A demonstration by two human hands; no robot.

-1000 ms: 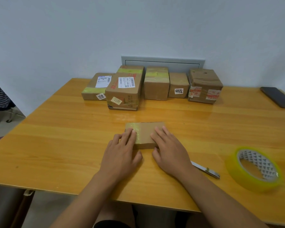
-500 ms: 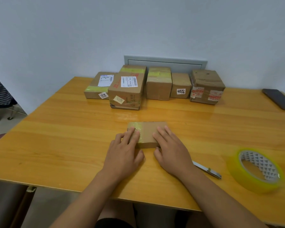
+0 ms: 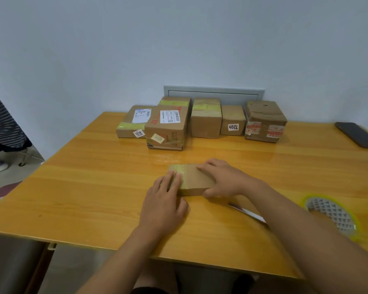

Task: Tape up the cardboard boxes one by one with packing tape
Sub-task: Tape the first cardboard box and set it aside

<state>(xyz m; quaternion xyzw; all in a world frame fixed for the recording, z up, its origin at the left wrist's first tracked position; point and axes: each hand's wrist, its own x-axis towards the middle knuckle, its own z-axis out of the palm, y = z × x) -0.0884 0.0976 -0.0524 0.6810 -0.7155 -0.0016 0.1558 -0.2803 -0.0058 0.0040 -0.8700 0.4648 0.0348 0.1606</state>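
Head view: I'm pressing my left hand, fingers flat, on the tape across the small box while my right hand is gripping its right end. Next, I judge, I'm setting it aside and fetching another.

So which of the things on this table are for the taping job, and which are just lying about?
For the job:
small flat cardboard box, under both hands
yellowish packing tape roll
silver utility knife
row of taped cardboard boxes

Lying about:
black phone
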